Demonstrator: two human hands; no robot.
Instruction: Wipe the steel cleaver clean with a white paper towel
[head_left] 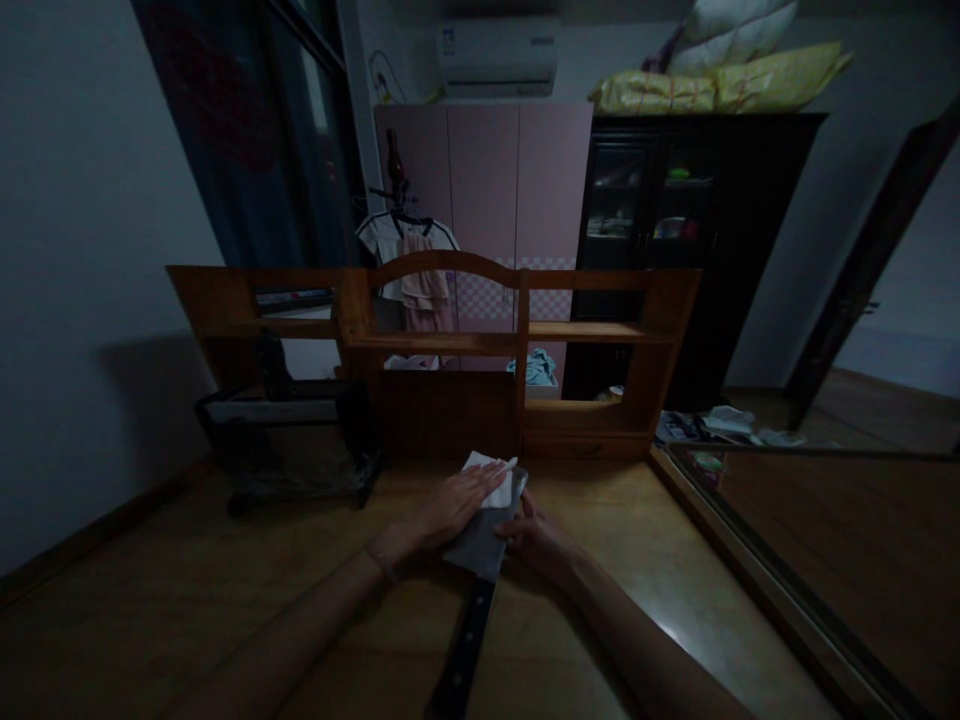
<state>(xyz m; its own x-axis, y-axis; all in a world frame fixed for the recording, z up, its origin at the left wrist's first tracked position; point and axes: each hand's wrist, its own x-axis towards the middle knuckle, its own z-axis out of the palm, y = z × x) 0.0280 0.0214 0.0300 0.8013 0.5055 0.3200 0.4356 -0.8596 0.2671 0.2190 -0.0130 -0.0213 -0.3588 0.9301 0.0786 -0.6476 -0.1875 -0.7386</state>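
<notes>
A cleaver with a broad grey blade and a black riveted handle is in the middle of the head view, its handle pointing toward me. My left hand presses a white tissue onto the upper part of the blade, fingers straight and close together over it. At the blade's right edge, my right hand grips the cleaver between thumb and fingers. Part of the blade is hidden under the tissue and my left hand. Both hands are just above the wooden tabletop.
A wooden shelf unit stands along the far side of the tabletop. To the left is a dark-framed glass tank with a dark bottle-like object on it. A raised wooden edge runs along the right.
</notes>
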